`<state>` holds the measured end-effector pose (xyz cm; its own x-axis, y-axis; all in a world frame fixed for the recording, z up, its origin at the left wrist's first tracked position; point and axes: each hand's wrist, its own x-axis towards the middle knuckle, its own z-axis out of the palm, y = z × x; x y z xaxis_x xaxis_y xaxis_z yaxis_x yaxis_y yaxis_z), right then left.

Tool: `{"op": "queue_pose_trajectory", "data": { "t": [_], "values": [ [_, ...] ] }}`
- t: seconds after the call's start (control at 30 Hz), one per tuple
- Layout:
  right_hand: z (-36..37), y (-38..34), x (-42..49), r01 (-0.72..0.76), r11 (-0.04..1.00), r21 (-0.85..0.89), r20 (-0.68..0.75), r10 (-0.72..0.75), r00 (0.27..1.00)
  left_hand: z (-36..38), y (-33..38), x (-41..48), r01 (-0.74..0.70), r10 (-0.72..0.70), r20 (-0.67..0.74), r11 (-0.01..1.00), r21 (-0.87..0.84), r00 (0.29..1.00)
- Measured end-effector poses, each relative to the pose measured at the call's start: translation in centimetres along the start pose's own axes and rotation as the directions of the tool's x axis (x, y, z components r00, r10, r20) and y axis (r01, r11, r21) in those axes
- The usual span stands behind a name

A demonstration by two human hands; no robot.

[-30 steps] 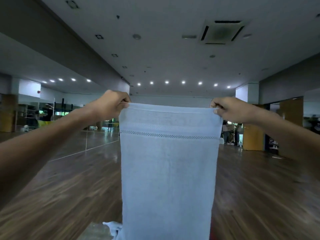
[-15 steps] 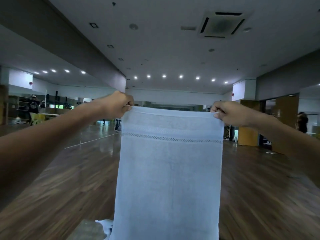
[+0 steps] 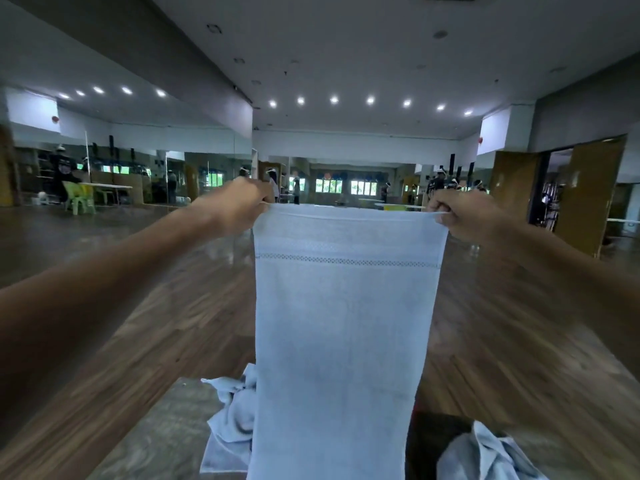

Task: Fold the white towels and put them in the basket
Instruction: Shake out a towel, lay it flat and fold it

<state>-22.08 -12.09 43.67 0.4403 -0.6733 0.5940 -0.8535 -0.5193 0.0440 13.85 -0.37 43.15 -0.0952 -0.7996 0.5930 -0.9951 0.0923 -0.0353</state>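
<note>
White towel [image 3: 343,341] hanging full length, top corners pinched by left hand [image 3: 235,206] fingers, right hand [image 3: 464,216] fingers

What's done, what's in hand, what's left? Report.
Done: no folded towel shows. In hand: left hand and right hand pinch the top corners of the hanging towel, unfolded. Left: fold it, plus the left crumpled towel and right crumpled towel below; no basket clearly in view.
</note>
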Motion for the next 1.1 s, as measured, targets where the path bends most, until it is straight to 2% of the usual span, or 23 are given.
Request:
{"op": "queue_pose_trajectory", "data": {
  "t": [0.1, 0.2, 0.27, 0.33, 0.4, 0.47, 0.53, 0.63, 0.7, 0.8, 0.87, 0.9, 1.0, 1.1],
  "values": [
    [3.9, 0.6, -2.3, 0.047, 0.999, 0.026, 0.062, -0.049, 0.997, 4.1, -0.8, -2.2, 0.004, -0.003, 0.095, 1.0, -0.008, 0.995],
    [7.9, 0.3, -6.0, -0.017, 0.965, 0.263, 0.201, -0.038, 0.979, 8.5, -1.4, -5.5, -0.001, 0.005, 0.196, 1.0, -0.021, 0.981],
    [10.9, 0.4, -9.0, 0.025, 0.944, 0.328, 0.249, -0.112, 0.962, 12.0, -1.8, -8.3, -0.014, 0.034, 0.242, 0.996, -0.082, 0.97],
    [13.9, -0.1, -12.2, 0.075, 0.952, 0.296, 0.293, -0.165, 0.942, 15.6, -1.9, -11.3, -0.057, 0.085, 0.253, 0.992, -0.116, 0.964],
    [16.8, -0.3, -15.4, 0.084, 0.966, 0.245, 0.327, -0.164, 0.931, 18.5, -1.3, -14.4, -0.064, 0.1, 0.332, 0.991, -0.118, 0.938],
    [19.6, -0.6, -18.2, 0.104, 0.969, 0.222, 0.365, -0.182, 0.913, 21.4, -0.4, -17.7, -0.138, 0.15, 0.387, 0.989, -0.059, 0.91],
    [22.2, -0.8, -20.6, 0.118, 0.975, 0.188, 0.437, -0.19, 0.879, 23.4, 0.5, -20.2, -0.222, 0.245, 0.454, 0.969, -0.104, 0.857],
    [25.5, -0.9, -23.3, 0.064, 0.981, 0.182, 0.439, -0.139, 0.888, 26.2, 0.2, -22.0, -0.165, 0.225, 0.533, 0.973, -0.159, 0.815],
    [27.0, -0.5, -23.8, 0.099, 0.978, 0.182, 0.416, -0.168, 0.894, 27.5, 0.0, -21.8, -0.185, 0.241, 0.544, 0.97, -0.156, 0.804],
    [27.5, -0.2, -22.4, 0.036, 0.985, 0.169, 0.489, -0.116, 0.865, 27.5, 0.1, -19.8, -0.152, 0.186, 0.556, 0.983, -0.107, 0.81],
    [27.0, 0.0, -20.2, -0.02, 0.986, 0.168, 0.507, -0.069, 0.859, 27.6, -0.4, -17.2, -0.119, 0.145, 0.423, 0.989, -0.087, 0.894],
    [26.3, 0.1, -18.9, -0.021, 0.979, 0.202, 0.476, -0.08, 0.876, 27.4, -0.7, -15.8, -0.116, 0.138, 0.369, 0.99, -0.079, 0.919],
    [23.3, 0.7, -15.0, 0.035, 0.977, 0.211, 0.29, -0.097, 0.952, 24.7, -1.1, -11.9, -0.029, 0.056, 0.378, 0.997, -0.076, 0.924],
    [20.6, 1.0, -12.5, 0.034, 0.994, 0.106, 0.086, -0.044, 0.995, 21.5, -1.6, -10.4, 0.086, -0.061, 0.15, 0.982, -0.167, 0.987]
  ]
}}
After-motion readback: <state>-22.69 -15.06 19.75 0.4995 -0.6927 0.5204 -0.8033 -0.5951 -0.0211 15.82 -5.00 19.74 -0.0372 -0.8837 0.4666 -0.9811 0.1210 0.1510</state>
